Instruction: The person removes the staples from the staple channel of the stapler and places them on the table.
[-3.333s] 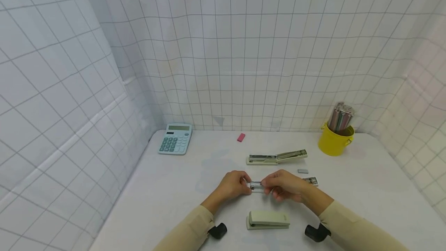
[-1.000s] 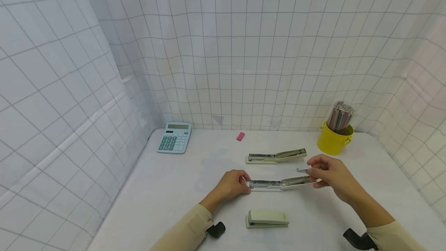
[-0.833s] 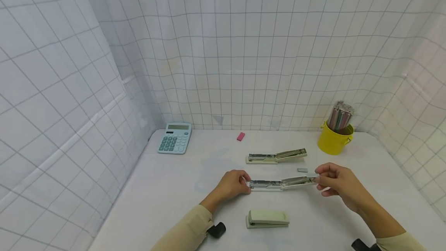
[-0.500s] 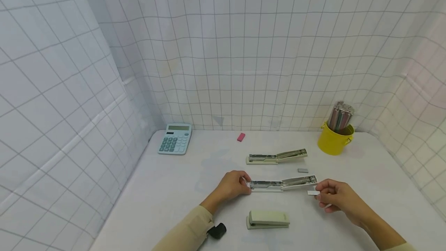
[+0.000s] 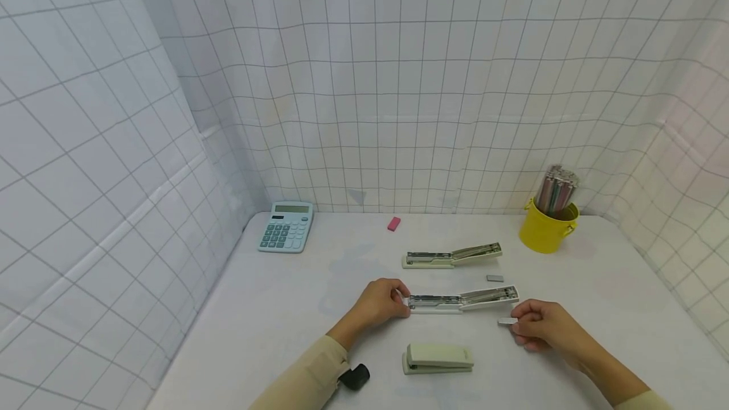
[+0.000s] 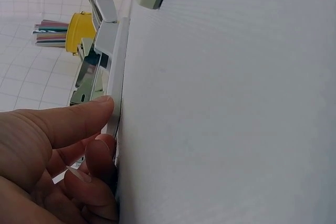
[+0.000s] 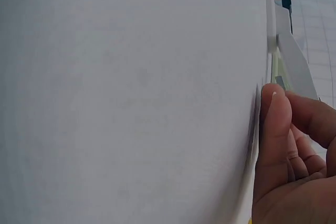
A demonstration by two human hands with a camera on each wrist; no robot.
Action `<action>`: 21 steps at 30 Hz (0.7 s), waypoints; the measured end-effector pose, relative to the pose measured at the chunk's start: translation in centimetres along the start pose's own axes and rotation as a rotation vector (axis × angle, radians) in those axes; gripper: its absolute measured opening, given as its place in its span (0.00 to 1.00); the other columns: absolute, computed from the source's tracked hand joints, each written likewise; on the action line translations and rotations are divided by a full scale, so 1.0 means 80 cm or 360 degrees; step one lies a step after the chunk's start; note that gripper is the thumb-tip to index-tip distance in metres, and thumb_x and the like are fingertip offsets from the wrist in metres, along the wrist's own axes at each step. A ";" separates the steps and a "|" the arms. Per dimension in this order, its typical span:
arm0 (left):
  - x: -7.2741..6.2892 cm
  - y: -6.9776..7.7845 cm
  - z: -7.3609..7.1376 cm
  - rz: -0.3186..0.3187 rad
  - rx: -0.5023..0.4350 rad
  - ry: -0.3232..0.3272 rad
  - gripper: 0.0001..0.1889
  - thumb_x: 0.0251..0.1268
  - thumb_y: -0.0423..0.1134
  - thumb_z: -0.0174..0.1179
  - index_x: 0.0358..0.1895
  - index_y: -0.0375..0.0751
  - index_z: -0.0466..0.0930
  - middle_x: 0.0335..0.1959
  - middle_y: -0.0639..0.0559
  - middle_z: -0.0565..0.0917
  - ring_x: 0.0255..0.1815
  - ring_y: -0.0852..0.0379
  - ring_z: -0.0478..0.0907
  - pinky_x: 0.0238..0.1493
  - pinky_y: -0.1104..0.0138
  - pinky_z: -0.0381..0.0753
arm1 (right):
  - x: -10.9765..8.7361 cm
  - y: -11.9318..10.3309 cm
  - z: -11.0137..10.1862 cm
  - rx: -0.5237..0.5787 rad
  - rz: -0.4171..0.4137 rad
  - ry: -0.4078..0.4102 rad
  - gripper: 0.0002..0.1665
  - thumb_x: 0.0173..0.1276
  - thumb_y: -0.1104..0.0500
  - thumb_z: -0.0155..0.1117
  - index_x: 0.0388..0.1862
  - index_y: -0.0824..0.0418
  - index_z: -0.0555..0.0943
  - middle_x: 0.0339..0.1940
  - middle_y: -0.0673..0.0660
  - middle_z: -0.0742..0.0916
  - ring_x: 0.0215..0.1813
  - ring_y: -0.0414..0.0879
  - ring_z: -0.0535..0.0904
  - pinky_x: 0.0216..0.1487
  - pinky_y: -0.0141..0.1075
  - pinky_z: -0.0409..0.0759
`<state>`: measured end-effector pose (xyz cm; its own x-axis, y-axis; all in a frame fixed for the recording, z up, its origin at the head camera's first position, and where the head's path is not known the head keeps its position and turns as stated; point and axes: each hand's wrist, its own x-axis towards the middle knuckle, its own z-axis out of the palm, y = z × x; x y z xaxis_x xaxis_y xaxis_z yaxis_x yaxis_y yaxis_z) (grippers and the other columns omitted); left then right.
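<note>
A white stapler [image 5: 435, 304] lies folded open on the table, its metal channel bared and its top arm tilted up to the right. My left hand [image 5: 380, 301] pinches the left end of its base between thumb and fingers, as the left wrist view also shows. To the right of that stapler, my right hand [image 5: 543, 328] pinches a small strip of staples [image 5: 506, 321] close over the table. Another strip of staples [image 5: 495, 278] lies behind the raised arm. Farther back rests a pale green stapler [image 5: 429, 260], also folded open. A closed pale green stapler [image 5: 437, 358] lies in front.
At the back left is a light blue calculator [image 5: 286, 227]. A pink eraser-like block [image 5: 394, 224] lies near the back edge. The yellow bucket [image 5: 543, 231] at the back right holds a bundle of pencils [image 5: 556, 192]. Gridded white cloth [image 5: 398, 93] encloses the table.
My right hand has moved from the white stapler's channel out past its raised arm, then down toward the front with the strip of staples. The left hand has stayed at the base.
</note>
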<state>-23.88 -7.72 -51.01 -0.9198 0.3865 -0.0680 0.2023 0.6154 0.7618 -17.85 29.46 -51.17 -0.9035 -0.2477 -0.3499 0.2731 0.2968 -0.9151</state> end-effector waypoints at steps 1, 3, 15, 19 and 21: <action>0.000 0.000 0.000 -0.0002 0.0002 -0.0001 0.11 0.54 0.36 0.75 0.40 0.46 0.85 0.22 0.59 0.78 0.22 0.62 0.71 0.28 0.68 0.69 | 0.001 0.000 0.001 0.0001 0.0012 0.0007 0.20 0.71 0.62 0.67 0.54 0.73 0.74 0.36 0.55 0.86 0.36 0.46 0.84 0.36 0.37 0.85; 0.001 -0.001 0.000 0.0000 0.0004 -0.0002 0.11 0.54 0.36 0.75 0.40 0.46 0.85 0.22 0.59 0.78 0.22 0.63 0.71 0.28 0.69 0.69 | 0.002 0.000 0.001 -0.0009 0.0018 0.0003 0.20 0.70 0.62 0.67 0.54 0.73 0.74 0.35 0.55 0.86 0.36 0.46 0.84 0.36 0.37 0.85; 0.000 -0.003 0.002 -0.0002 0.0018 -0.0007 0.11 0.55 0.37 0.75 0.40 0.46 0.85 0.22 0.59 0.78 0.22 0.63 0.71 0.28 0.68 0.70 | 0.003 -0.008 0.008 -0.0151 0.0032 0.0006 0.20 0.67 0.63 0.69 0.54 0.72 0.76 0.30 0.55 0.82 0.29 0.44 0.80 0.28 0.36 0.82; 0.000 -0.004 0.001 0.0000 -0.0001 -0.0009 0.12 0.56 0.36 0.74 0.42 0.46 0.85 0.23 0.59 0.79 0.23 0.62 0.72 0.28 0.68 0.70 | 0.004 -0.009 0.008 -0.0196 0.0044 0.0027 0.20 0.67 0.64 0.69 0.54 0.71 0.76 0.29 0.55 0.81 0.26 0.44 0.79 0.27 0.35 0.80; 0.000 -0.004 0.001 0.0001 -0.0011 -0.0008 0.12 0.56 0.36 0.75 0.43 0.46 0.85 0.23 0.59 0.79 0.23 0.62 0.72 0.29 0.67 0.71 | 0.005 -0.008 0.008 -0.0217 0.0046 0.0036 0.20 0.67 0.64 0.69 0.54 0.71 0.76 0.28 0.55 0.81 0.26 0.44 0.78 0.26 0.34 0.80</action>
<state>-23.96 -7.87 -51.30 -0.9180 0.3903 -0.0705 0.2006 0.6102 0.7664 -18.19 28.58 -50.85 -0.9036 -0.2165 -0.3697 0.2530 0.4266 -0.8683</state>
